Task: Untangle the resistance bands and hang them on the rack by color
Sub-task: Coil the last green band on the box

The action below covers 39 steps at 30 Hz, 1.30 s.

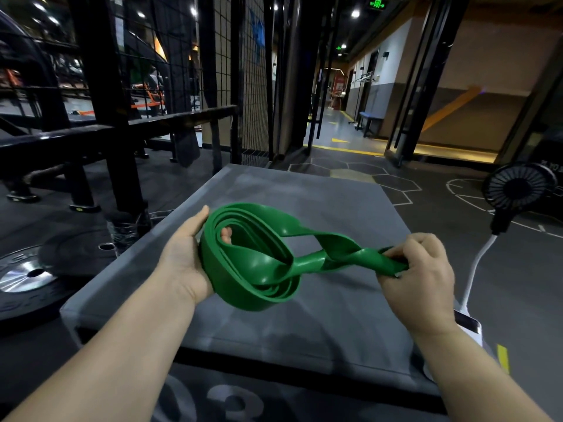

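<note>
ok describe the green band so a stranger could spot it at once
Start at the grey padded box filling the middle of the view. Above it, the left hand grips the coiled loops of a wide flat resistance band and the right hand pinches its twisted end. Its bright green stands out against the grey box and dark floor.

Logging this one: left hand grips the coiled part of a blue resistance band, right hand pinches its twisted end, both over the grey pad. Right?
Not quite: the head view shows the band is green, not blue. The rest holds: the left hand grips its coiled part, the right hand pinches the twisted end, both over the grey pad.
</note>
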Each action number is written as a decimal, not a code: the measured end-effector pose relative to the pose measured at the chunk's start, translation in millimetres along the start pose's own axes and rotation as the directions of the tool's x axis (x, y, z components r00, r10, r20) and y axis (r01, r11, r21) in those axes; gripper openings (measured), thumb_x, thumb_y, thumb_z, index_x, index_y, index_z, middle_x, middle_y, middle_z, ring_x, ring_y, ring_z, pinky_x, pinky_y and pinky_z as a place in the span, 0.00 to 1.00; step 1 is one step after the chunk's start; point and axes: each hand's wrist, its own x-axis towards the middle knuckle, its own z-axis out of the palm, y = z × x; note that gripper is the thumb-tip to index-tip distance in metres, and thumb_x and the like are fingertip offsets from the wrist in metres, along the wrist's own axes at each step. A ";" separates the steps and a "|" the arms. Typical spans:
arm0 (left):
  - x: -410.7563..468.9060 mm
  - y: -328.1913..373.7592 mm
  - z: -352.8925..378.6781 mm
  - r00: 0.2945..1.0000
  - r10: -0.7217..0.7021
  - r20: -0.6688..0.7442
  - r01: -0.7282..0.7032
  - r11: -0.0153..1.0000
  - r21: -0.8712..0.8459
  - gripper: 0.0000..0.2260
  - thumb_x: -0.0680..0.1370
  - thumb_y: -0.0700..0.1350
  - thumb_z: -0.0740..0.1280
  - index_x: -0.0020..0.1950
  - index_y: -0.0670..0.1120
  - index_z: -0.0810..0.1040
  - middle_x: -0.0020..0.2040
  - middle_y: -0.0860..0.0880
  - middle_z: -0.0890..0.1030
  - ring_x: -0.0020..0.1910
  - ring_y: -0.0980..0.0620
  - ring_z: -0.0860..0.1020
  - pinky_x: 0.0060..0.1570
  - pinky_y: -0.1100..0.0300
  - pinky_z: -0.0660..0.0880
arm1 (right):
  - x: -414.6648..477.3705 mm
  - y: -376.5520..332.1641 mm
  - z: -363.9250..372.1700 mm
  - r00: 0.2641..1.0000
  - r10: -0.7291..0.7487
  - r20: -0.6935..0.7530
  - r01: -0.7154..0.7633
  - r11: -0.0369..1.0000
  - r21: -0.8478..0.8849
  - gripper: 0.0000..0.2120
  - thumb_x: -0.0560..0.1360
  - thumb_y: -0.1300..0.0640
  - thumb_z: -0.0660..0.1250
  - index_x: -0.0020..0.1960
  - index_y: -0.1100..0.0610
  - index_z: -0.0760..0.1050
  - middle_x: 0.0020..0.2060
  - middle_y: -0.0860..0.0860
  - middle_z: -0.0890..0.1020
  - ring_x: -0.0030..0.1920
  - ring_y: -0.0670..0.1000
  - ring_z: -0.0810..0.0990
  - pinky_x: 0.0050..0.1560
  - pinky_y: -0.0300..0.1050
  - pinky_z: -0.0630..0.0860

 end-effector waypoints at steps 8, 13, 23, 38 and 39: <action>-7.5 -3.3 5.4 0.985 0.133 0.105 -0.136 0.990 0.020 0.15 0.69 0.48 0.69 0.51 0.40 0.79 0.35 0.47 0.80 0.30 0.56 0.79 0.30 0.64 0.78 | -9.6 -7.0 9.9 0.882 0.132 0.453 -0.192 0.977 0.090 0.17 0.64 0.62 0.78 0.37 0.48 0.71 0.53 0.53 0.78 0.54 0.54 0.77 0.54 0.36 0.67; -10.8 -7.4 7.0 0.980 0.143 0.137 -0.149 0.988 0.037 0.13 0.70 0.49 0.68 0.48 0.41 0.79 0.34 0.48 0.79 0.29 0.56 0.78 0.29 0.65 0.77 | -14.0 -9.8 9.1 0.551 0.104 0.828 -0.822 0.240 0.516 0.23 0.56 0.62 0.75 0.46 0.54 0.69 0.49 0.57 0.81 0.45 0.56 0.81 0.48 0.56 0.81; -12.8 -19.8 9.7 0.985 0.062 0.162 -0.087 0.984 0.152 0.11 0.68 0.48 0.70 0.41 0.41 0.79 0.32 0.48 0.78 0.26 0.55 0.77 0.28 0.65 0.76 | -6.2 -18.1 0.7 0.327 0.183 0.927 -0.929 -0.120 0.351 0.18 0.57 0.52 0.79 0.41 0.61 0.82 0.38 0.59 0.82 0.35 0.54 0.82 0.36 0.44 0.81; -8.4 -7.7 8.2 0.981 0.188 -0.041 -0.188 0.982 0.010 0.09 0.78 0.47 0.67 0.40 0.44 0.80 0.34 0.49 0.79 0.26 0.56 0.78 0.27 0.65 0.76 | -8.0 3.4 0.5 0.927 -0.191 0.323 0.203 0.979 -0.005 0.18 0.67 0.64 0.76 0.47 0.48 0.71 0.42 0.46 0.72 0.38 0.55 0.75 0.32 0.44 0.69; -7.1 -8.8 7.7 0.980 0.197 -0.033 -0.196 0.980 0.024 0.10 0.78 0.48 0.67 0.40 0.45 0.80 0.33 0.49 0.79 0.26 0.56 0.78 0.28 0.65 0.77 | -9.8 -3.2 3.0 0.912 -0.262 0.316 0.280 0.960 -0.011 0.18 0.67 0.65 0.76 0.47 0.49 0.72 0.43 0.47 0.73 0.39 0.56 0.75 0.33 0.43 0.69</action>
